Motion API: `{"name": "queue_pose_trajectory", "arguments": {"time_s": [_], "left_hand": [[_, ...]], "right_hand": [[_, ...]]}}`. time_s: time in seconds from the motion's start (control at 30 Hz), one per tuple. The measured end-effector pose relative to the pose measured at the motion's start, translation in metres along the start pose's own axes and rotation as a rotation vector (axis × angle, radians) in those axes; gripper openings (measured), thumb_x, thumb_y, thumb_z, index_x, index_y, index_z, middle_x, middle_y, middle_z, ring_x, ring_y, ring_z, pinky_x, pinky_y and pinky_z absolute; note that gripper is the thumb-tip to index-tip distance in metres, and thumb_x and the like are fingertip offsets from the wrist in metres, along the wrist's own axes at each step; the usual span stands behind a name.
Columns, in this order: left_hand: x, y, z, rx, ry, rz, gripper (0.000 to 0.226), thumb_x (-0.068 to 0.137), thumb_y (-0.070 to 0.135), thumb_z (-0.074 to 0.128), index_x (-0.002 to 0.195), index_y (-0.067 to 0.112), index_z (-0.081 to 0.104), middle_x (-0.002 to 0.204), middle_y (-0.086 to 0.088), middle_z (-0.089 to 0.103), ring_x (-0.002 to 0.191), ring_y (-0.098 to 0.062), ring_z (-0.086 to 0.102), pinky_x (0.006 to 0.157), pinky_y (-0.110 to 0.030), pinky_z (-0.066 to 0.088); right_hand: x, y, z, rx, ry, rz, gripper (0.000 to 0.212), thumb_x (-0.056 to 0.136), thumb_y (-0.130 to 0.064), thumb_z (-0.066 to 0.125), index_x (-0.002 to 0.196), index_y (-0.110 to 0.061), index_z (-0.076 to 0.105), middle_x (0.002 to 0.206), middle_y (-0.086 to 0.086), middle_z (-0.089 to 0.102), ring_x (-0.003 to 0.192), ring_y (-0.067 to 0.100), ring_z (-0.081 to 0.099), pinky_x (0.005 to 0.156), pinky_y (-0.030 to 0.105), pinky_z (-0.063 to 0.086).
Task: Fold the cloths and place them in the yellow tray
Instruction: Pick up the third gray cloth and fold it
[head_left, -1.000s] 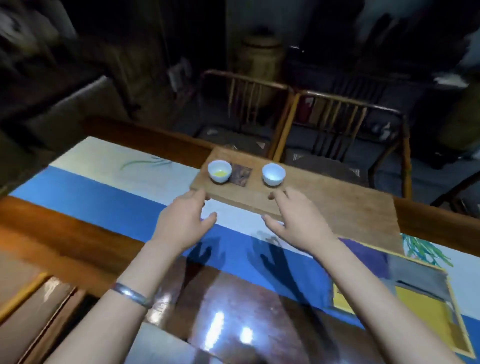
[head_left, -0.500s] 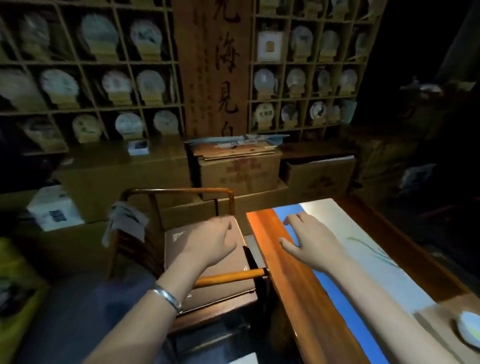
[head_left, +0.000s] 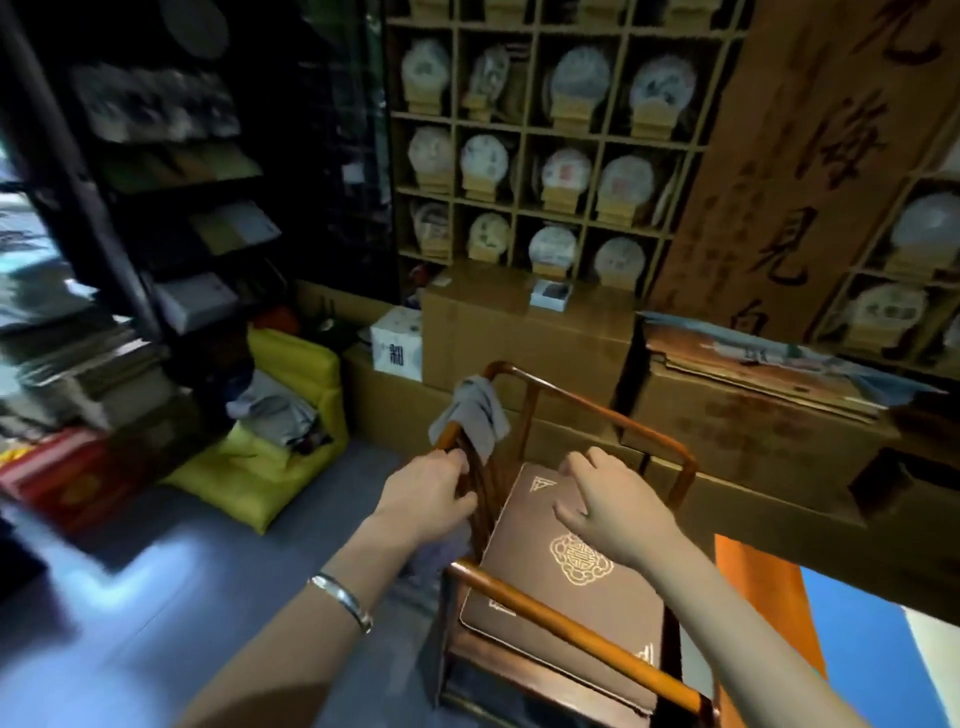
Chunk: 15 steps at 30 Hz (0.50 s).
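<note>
A grey cloth (head_left: 474, 413) hangs over the top rail of a wooden chair (head_left: 582, 402), at the rail's left corner. My left hand (head_left: 425, 500) is just below the cloth at the chair's back slats. Its fingers are loosely curled and its fingertips almost reach the cloth's lower corner. My right hand (head_left: 609, 512) hovers over the brown seat cushion (head_left: 563, 587) with relaxed fingers and holds nothing. No yellow tray is in view.
A yellow cushion-like bag (head_left: 291, 467) with grey fabric (head_left: 270, 410) on it lies on the floor to the left. Cardboard boxes (head_left: 524, 338) stand behind the chair, under shelves of round tea cakes (head_left: 566, 171). The table's edge (head_left: 756, 587) with a blue runner (head_left: 872, 654) is at the lower right.
My view has swung left from the table to the chair. My left hand moved from the cushion up to the chair back near the cloth; my right hand left the table for the cushion.
</note>
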<state>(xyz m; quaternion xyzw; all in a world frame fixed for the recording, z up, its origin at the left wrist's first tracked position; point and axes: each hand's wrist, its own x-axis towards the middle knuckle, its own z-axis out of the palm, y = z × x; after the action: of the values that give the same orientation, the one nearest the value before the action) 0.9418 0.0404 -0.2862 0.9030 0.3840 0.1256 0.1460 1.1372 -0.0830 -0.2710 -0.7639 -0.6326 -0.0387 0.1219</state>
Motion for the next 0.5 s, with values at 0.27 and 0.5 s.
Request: {"name": "queue_pose_trajectory", "arguments": {"time_s": [0.27, 0.5], "left_hand": [[0.041, -0.066, 0.008, -0.036, -0.037, -0.181, 0.029, 0.087, 0.041, 0.059, 0.106, 0.020, 0.053, 0.104, -0.003, 0.058, 0.099, -0.022, 0.057, 0.083, -0.037, 0.049], [0.167, -0.136, 0.027, -0.100, -0.117, -0.151, 0.033, 0.090, 0.040, 0.051, 0.113, 0.017, 0.054, 0.108, -0.004, 0.059, 0.100, -0.024, 0.059, 0.084, -0.040, 0.050]], "right_hand": [[0.092, -0.021, 0.043, 0.028, -0.080, -0.144, 0.037, 0.089, -0.043, 0.050, 0.118, -0.020, 0.051, 0.109, 0.004, 0.055, 0.100, 0.024, 0.057, 0.075, 0.032, 0.046], [0.204, 0.003, 0.106, 0.034, -0.126, -0.022, 0.031, 0.089, -0.036, 0.050, 0.112, -0.016, 0.050, 0.104, 0.006, 0.053, 0.096, 0.026, 0.056, 0.069, 0.031, 0.041]]}}
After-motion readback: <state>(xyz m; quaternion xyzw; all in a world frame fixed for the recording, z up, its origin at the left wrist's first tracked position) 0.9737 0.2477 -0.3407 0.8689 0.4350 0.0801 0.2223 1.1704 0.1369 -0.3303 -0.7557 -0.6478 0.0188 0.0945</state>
